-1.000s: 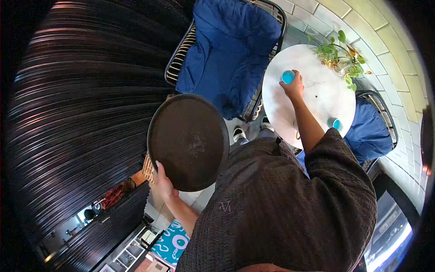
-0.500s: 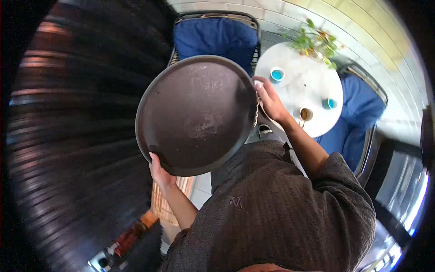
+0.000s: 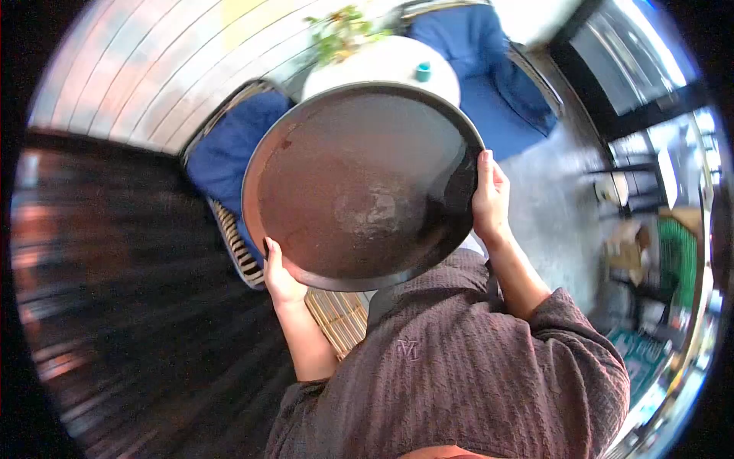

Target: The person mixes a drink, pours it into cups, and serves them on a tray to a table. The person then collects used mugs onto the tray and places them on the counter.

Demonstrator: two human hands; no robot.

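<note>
Brown round tray [image 3: 367, 183] — left grip [image 3: 282, 280] clasping its rim, right grip [image 3: 492, 202] clasping opposite

The tray [image 3: 336, 168] is formed of what looks like smooth plastic, lit to a soft gloss and scuffed near its middle. The shirt [image 3: 466, 375] is made of matt, ribbed cloth; the chair [image 3: 237, 153] is covered in fabric, the counter [image 3: 363, 67] smoothly finished.

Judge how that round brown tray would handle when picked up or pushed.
The tray is probably stiff: held near its edges, it shows no sag. Being wide and shallow, it would likely tip if lifted from one side. Its sheen hints that it may be slippery.
</note>
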